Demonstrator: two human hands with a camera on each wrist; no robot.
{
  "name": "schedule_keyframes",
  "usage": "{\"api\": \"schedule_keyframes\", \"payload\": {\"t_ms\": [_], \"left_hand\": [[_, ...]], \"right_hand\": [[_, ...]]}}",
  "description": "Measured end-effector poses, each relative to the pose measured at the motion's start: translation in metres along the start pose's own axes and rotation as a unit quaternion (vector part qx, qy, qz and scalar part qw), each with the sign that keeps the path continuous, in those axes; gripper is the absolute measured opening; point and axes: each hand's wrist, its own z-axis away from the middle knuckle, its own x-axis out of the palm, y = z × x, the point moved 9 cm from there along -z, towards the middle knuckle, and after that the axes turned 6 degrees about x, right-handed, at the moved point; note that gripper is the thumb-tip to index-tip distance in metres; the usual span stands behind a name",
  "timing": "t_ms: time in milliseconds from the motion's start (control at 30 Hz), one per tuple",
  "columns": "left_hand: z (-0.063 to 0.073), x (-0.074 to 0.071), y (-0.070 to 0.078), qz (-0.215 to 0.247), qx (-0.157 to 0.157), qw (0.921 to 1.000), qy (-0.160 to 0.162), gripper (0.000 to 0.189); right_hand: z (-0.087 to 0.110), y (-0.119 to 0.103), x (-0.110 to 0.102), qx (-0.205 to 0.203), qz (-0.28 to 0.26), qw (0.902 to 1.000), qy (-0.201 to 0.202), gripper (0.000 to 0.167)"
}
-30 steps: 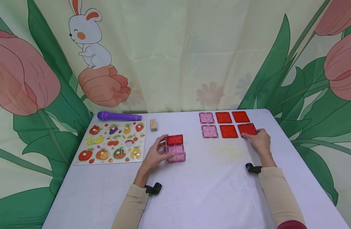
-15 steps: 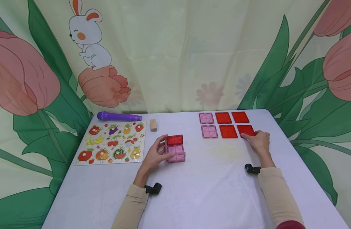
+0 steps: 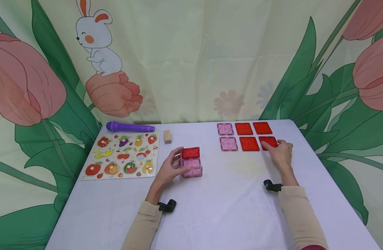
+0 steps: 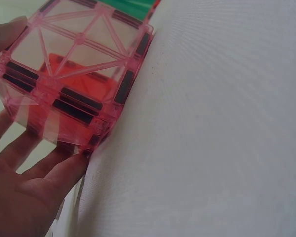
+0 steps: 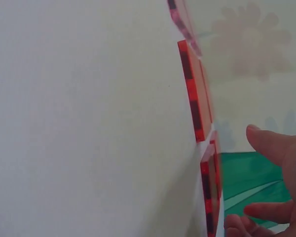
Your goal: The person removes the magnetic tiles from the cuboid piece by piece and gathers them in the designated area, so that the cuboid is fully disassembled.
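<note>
My left hand (image 3: 169, 169) holds a small box of magnetic tiles (image 3: 191, 172), with pink and red sides, near the table's middle. In the left wrist view the thumb lies on one side of the pink tile box (image 4: 89, 61) and the fingers spread along another. Over at the right, my right hand (image 3: 282, 154) hovers at the near right red magnetic tile (image 3: 270, 139), which lies flat. The right wrist view has the thumb and fingers of the right hand (image 5: 293, 170) apart, with a gap between them and the red tile (image 5: 210, 190).
Other flat tiles make two rows: pink tiles (image 3: 229, 143) at left, red tiles (image 3: 249, 143) beside them. A fruit puzzle board (image 3: 119, 163), a purple toy microphone (image 3: 130, 127) and a wooden block (image 3: 167, 136) lie at the left. A printed curtain (image 3: 178, 69) hangs behind the table.
The near right red tile, tilted in my right hand a second ago, now lies flat in line with its row. The right fingers have come off it. My left hand has stayed put.
</note>
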Motion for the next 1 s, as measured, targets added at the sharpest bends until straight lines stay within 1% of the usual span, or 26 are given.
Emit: {"api": "schedule_keyframes", "payload": {"t_ms": [233,567,633,733,833,933,1000], "left_hand": [[-0.001,0.001,-0.001,0.000,0.001,1.0000,-0.003,0.087],[0.000,0.000,0.002,0.007,0.005,1.0000,-0.003,0.088],[-0.001,0.000,0.002,0.008,0.010,0.9999,-0.005,0.083],[-0.001,0.000,0.002,0.002,0.017,0.9998,-0.004,0.070],[-0.001,-0.001,0.000,-0.001,0.005,1.0000,0.000,0.056],[-0.001,-0.001,-0.001,0.005,-0.006,1.0000,0.003,0.051],[-0.001,-0.001,-0.001,0.009,-0.006,0.9999,0.005,0.050]], "right_hand": [[0.018,-0.024,0.003,-0.037,-0.010,0.9992,0.007,0.089],[0.054,-0.054,0.017,-0.114,-0.006,0.9934,0.002,0.084],[0.061,-0.059,0.020,-0.126,-0.011,0.9920,-0.001,0.084],[0.071,-0.066,0.024,-0.138,-0.021,0.9901,-0.010,0.084],[0.082,-0.074,0.026,-0.153,-0.030,0.9877,-0.013,0.083],[0.091,-0.083,0.027,-0.172,-0.033,0.9845,-0.013,0.081],[0.098,-0.089,0.029,-0.184,-0.035,0.9821,-0.015,0.079]]}}
